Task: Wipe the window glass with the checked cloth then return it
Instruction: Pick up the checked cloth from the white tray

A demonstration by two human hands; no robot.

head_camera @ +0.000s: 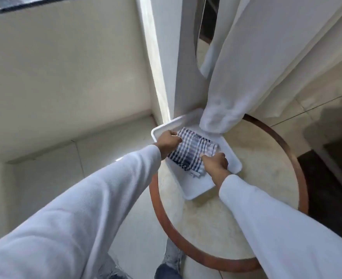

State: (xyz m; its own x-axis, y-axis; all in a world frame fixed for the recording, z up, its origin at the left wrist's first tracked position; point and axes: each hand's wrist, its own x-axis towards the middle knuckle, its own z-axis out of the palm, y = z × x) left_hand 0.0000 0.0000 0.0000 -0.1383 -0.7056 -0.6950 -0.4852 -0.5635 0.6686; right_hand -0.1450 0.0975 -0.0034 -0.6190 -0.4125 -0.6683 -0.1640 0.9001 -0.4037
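The checked cloth (194, 151) lies in the white tray (196, 191), long axis running ten to four o'clock. The left hand (169, 142) pinches its ten o'clock end and the right hand (216, 163) its four o'clock edge, both equally near.

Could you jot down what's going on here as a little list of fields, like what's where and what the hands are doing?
cloth: checked cloth, lying folded in the tray
tray: white tray, on the round table
left hand: left hand, on the cloth's left edge
right hand: right hand, on the cloth's near right corner
curtain: white curtain, its bottom end on the tray's far rim

Checked cloth (192, 152), blue/white, crumpled flat in white tray (196, 190).
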